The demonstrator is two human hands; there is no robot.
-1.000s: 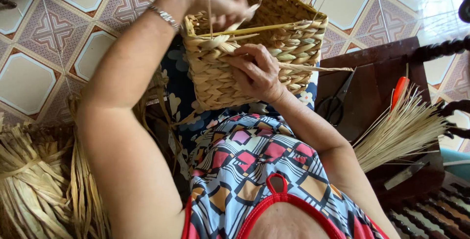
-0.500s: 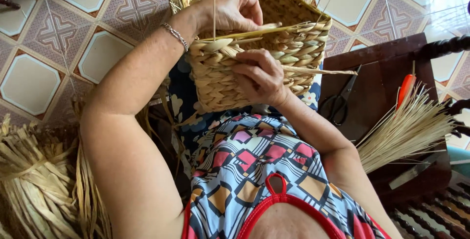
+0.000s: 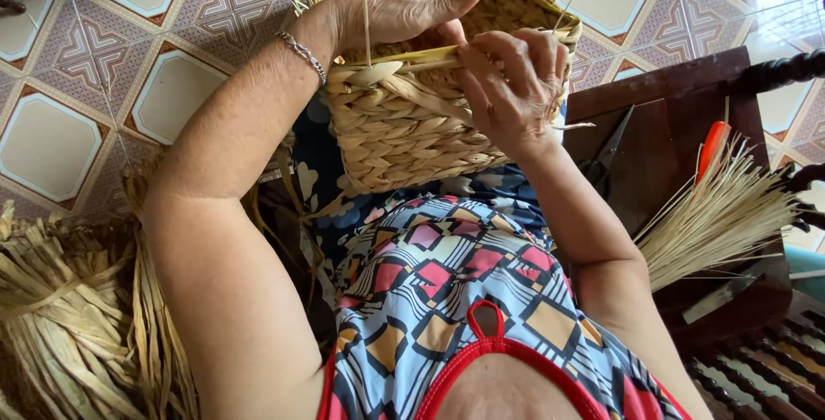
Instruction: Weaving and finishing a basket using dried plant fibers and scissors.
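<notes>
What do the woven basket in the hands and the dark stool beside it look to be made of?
The tan woven basket looks like dried plant fibre, perhaps seagrass or rush: thick braided strands, matte and straw-coloured, and the left hand and right hand work a flat strand at its rim. The dark brown stool looks like varnished wood: it has a smooth, slightly glossy top.

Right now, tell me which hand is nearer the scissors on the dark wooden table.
The right hand. It pinches a strand at the woven basket rim, apart from the scissors lying just beyond its wrist. The left hand grips the rim on the basket's far side, farther from them.
</notes>
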